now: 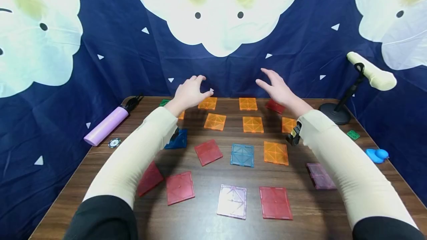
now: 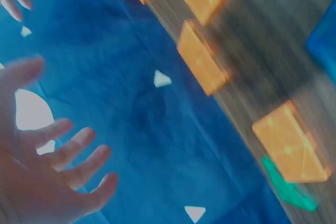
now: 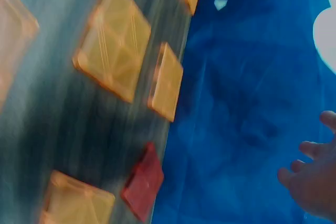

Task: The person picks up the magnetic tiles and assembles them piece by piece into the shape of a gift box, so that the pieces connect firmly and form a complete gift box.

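Left hand (image 1: 190, 92) and right hand (image 1: 278, 88) both empty (fingers loosely spread), raised above the far orange tiles (image 1: 248, 103).

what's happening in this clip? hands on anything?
A person has both arms stretched over a wooden table scattered with flat translucent square tiles, orange ones at the back, red, blue and purple nearer. The left hand and right hand hang in the air above the far orange tiles, fingers relaxed, holding nothing. No tile is stacked or lifted.
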The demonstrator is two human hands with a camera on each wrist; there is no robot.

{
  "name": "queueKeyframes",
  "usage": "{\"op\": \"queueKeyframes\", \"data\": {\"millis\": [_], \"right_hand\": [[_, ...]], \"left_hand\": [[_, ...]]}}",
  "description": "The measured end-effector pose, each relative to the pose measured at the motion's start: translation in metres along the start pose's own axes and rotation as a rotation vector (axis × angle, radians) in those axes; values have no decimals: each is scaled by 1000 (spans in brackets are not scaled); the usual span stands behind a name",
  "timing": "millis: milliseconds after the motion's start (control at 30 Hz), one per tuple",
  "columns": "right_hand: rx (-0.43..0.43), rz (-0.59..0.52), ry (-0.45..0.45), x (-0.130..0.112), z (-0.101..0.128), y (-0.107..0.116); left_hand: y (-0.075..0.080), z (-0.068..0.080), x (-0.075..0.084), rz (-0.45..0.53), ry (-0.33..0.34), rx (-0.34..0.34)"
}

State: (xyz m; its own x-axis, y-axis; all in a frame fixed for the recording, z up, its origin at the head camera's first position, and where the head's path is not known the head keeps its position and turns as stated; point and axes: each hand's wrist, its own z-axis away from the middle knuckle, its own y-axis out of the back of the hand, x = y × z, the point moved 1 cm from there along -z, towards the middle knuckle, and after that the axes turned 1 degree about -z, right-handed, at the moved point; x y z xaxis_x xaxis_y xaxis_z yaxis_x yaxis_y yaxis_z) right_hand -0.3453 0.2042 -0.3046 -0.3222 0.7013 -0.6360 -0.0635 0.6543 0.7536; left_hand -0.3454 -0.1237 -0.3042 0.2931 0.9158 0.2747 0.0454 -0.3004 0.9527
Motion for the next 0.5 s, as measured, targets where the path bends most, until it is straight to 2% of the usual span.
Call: {"op": "queueKeyframes", "data": {"millis": [100,300,400,500], "right_hand": [[13,-70,-2,-3,14,-4],[35,-224,31,-3,48,-22],[22,-297,62,-1,65,-35],[1,-308,94,1,80,-47]], "left_hand": [[-5,16,2,96,-17,12],[-26,56,-1,213,-90,-41],[-38,77,-3,262,-124,-31],[-48,95,-4,300,-155,-9]]}}
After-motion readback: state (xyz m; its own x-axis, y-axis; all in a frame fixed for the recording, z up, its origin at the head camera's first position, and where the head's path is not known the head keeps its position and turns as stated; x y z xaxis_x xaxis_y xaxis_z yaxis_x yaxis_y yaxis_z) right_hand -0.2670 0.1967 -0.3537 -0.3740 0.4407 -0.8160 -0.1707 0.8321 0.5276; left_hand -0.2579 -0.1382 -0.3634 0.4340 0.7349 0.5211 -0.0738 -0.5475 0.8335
